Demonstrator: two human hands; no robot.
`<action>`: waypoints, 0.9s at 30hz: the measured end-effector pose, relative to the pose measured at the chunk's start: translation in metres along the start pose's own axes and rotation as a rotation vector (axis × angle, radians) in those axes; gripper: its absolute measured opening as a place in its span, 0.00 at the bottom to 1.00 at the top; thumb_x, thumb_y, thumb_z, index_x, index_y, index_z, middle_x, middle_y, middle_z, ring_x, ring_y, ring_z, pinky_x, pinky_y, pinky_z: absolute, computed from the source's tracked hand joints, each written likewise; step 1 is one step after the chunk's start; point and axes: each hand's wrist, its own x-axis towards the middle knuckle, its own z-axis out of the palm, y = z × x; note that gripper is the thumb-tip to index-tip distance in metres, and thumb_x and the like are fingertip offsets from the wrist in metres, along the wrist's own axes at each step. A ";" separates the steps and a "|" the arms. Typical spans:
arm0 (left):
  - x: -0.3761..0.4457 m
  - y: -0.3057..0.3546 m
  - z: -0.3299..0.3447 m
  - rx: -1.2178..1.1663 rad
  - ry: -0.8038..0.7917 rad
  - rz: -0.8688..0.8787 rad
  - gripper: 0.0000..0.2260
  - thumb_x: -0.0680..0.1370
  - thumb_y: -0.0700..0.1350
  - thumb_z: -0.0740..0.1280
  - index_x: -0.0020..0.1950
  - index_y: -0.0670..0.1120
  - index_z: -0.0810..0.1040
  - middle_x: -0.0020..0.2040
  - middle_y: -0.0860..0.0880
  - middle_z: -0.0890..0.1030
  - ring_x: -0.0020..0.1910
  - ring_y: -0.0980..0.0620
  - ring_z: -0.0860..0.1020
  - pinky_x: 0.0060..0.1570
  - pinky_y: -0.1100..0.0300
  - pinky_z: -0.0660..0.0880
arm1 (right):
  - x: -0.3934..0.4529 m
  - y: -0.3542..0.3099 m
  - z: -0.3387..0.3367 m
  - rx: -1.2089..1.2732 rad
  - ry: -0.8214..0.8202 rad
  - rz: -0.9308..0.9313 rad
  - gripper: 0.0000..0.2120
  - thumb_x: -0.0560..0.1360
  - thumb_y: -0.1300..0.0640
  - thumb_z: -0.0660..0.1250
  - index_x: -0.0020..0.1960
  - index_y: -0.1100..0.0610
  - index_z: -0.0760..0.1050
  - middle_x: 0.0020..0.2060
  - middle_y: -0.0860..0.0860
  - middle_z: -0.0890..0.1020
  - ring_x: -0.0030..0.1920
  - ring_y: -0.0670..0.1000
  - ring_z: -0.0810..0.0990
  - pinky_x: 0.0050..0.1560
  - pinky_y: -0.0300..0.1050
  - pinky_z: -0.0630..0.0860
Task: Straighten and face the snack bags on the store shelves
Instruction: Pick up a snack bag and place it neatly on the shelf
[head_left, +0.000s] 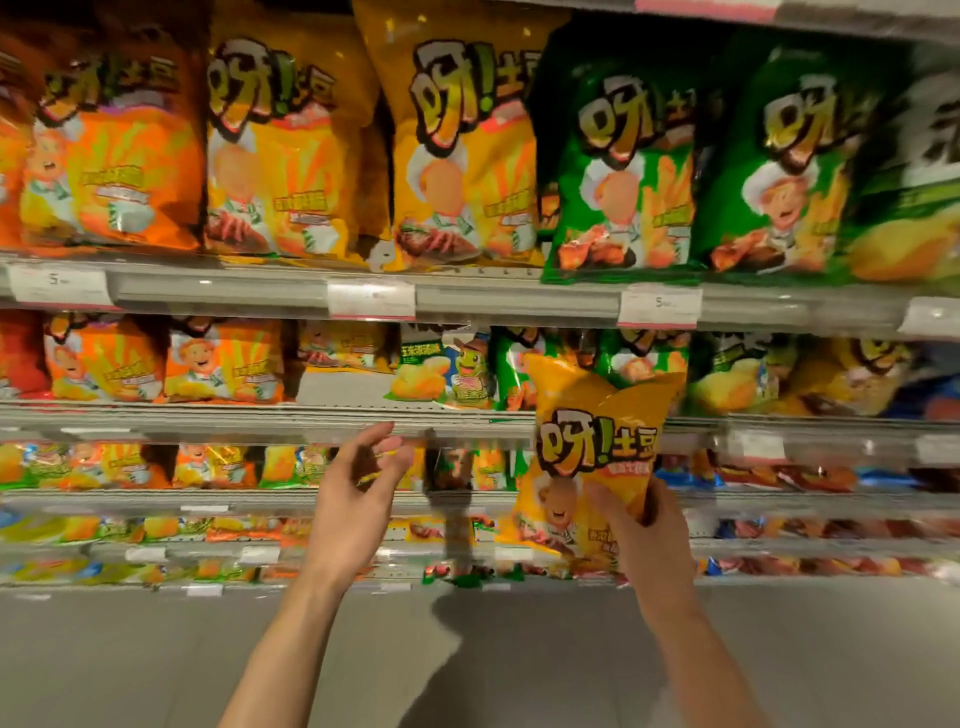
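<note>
My right hand (641, 525) grips a small yellow crinkled foil snack bag (592, 457) at its lower edge, right of centre frame, off the grey metal shelves (249, 415); my left hand (358, 483) hovers released, fingers loosely curled, holding nothing; held so low, the bag may tip, or knock the green bags (618, 171) above it askew.

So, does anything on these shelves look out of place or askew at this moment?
Yes. A small yellow bag is off the shelf, gripped by the right hand. On the second shelf, a gap shows bare shelf back below a set-back yellow bag. On the top shelf, a large yellow bag leans sideways.
</note>
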 end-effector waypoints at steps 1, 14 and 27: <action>-0.004 0.005 0.016 0.002 -0.007 -0.001 0.13 0.80 0.44 0.71 0.65 0.49 0.79 0.55 0.55 0.84 0.52 0.69 0.80 0.50 0.78 0.73 | 0.005 0.003 -0.016 0.002 0.002 0.014 0.25 0.66 0.37 0.75 0.60 0.43 0.78 0.46 0.38 0.86 0.45 0.37 0.84 0.37 0.31 0.77; -0.005 0.059 0.144 -0.053 -0.110 0.018 0.08 0.81 0.44 0.70 0.57 0.55 0.79 0.50 0.58 0.84 0.50 0.67 0.81 0.54 0.68 0.73 | 0.053 -0.004 -0.144 0.021 0.110 -0.004 0.17 0.71 0.43 0.76 0.58 0.40 0.78 0.46 0.38 0.87 0.45 0.38 0.85 0.44 0.41 0.78; -0.004 0.055 0.260 -0.019 -0.261 0.026 0.08 0.80 0.52 0.70 0.59 0.56 0.80 0.52 0.56 0.85 0.56 0.57 0.82 0.62 0.51 0.76 | 0.087 0.030 -0.253 0.086 0.202 0.009 0.16 0.75 0.50 0.77 0.60 0.40 0.79 0.53 0.46 0.87 0.53 0.50 0.87 0.56 0.63 0.83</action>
